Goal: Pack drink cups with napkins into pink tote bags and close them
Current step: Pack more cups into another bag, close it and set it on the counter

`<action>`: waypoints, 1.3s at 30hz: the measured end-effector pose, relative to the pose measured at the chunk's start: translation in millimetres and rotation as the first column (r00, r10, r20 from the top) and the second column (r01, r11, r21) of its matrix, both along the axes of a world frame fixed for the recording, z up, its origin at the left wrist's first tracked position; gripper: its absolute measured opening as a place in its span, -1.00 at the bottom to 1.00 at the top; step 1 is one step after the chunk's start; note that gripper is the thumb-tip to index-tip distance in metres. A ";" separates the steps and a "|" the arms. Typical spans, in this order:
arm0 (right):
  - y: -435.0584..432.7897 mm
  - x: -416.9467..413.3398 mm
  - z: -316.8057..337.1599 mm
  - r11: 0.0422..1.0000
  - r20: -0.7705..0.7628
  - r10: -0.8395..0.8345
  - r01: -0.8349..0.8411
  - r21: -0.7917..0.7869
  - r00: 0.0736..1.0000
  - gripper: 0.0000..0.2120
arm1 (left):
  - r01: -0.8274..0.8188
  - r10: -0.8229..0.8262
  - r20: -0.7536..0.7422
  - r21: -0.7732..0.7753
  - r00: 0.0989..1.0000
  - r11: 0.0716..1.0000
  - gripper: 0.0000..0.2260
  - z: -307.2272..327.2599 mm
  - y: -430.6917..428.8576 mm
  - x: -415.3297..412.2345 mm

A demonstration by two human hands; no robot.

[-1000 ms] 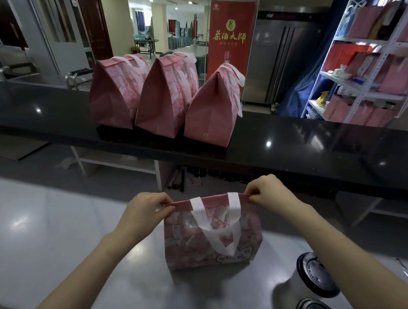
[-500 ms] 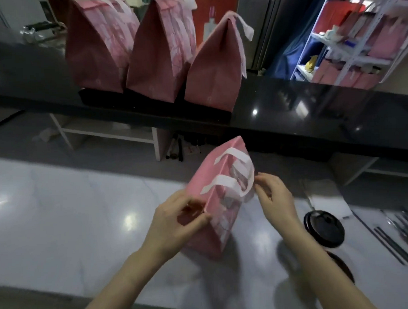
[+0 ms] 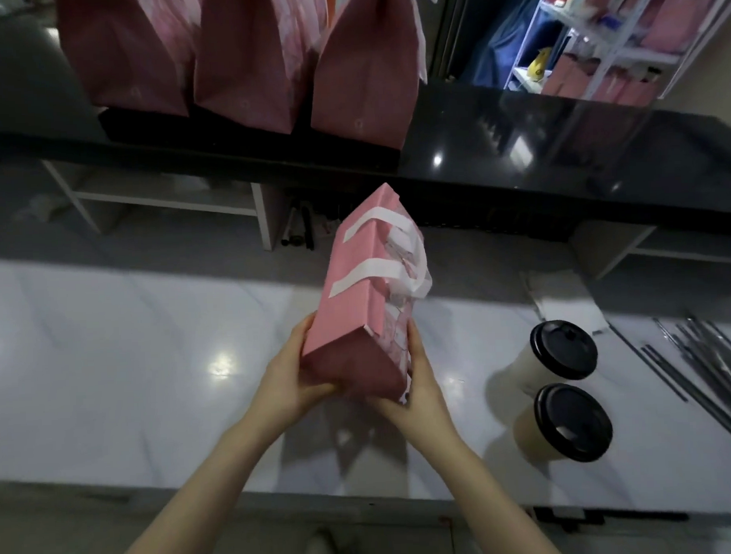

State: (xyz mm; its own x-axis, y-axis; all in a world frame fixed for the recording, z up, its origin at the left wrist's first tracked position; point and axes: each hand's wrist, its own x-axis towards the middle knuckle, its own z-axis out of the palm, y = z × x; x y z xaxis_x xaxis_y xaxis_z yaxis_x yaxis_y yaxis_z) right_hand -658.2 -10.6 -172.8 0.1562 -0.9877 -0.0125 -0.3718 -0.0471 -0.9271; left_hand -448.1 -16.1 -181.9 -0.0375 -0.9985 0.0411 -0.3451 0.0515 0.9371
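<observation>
A closed pink tote bag (image 3: 358, 291) with white handles is lifted above the white counter (image 3: 131, 368), its top tilted away from me. My left hand (image 3: 290, 379) grips its base from the left. My right hand (image 3: 417, 380) holds the base from the right, fingers along the patterned side. Two cream drink cups with black lids stand to the right, one farther back (image 3: 559, 351) and one nearer (image 3: 568, 423). No napkins are visible.
Three closed pink tote bags (image 3: 248, 61) stand in a row on the raised black bar top (image 3: 558, 145). Dark wrapped straws (image 3: 715, 372) lie at the counter's right. A white shelf (image 3: 612, 48) with pink bags stands at the far right.
Both hands left the bag's top and moved to its base. The bag turned edge-on to me and rose off the counter. The camera tipped downward.
</observation>
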 end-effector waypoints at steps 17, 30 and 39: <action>66.0 104.1 39.7 0.919 0.066 0.324 -0.298 -0.258 0.944 -0.16 | -0.508 0.535 0.082 -0.220 0.841 0.833 -0.25 71.9 149.8 56.9; 41.9 316.4 87.9 0.862 0.009 0.363 -0.331 -0.384 0.932 -0.11 | -0.556 0.615 0.068 -0.360 0.786 0.750 -0.23 123.0 143.4 259.4; 20.9 478.5 137.4 0.876 0.095 0.324 -0.260 -0.407 0.941 -0.16 | -0.478 0.563 0.105 -0.415 0.820 0.774 -0.25 163.3 99.1 430.3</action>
